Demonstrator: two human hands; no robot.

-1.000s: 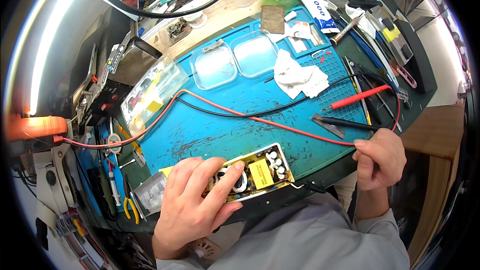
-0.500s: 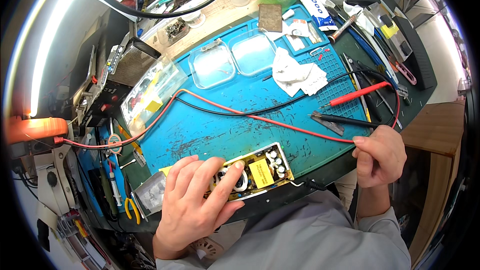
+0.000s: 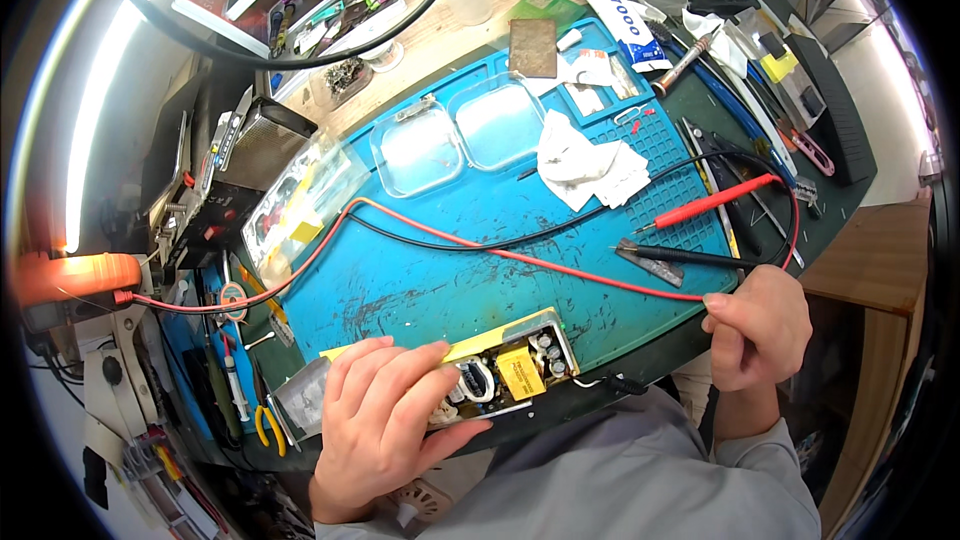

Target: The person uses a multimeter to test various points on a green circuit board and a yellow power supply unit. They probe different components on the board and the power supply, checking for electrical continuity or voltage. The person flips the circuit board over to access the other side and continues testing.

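Blue matting (image 3: 450, 290) covers much of the dark surface (image 3: 665, 355), with an open clear case (image 3: 418, 150) and a crumpled white tissue (image 3: 590, 162) toward its far side. At the near edge sits an open-framed circuit board (image 3: 497, 375), its component side tipped toward the person. The left hand (image 3: 385, 410) has its grip clamped on the board's left part, fingers over the far rim, thumb along the near side. The right hand (image 3: 760, 325) has its grip curled together beside a red lead (image 3: 590, 277); whether it pinches the lead I cannot tell. The board should feel stiff and fairly light, with weight likely gathered at its yellow block (image 3: 519, 372). The frame looks smooth enough to slip a little, while the white ring part (image 3: 478, 380) and small components seem fragile, so the long yellow rim (image 3: 505, 333) is the better hold, without pulling the white wire (image 3: 590, 383) at the right end.
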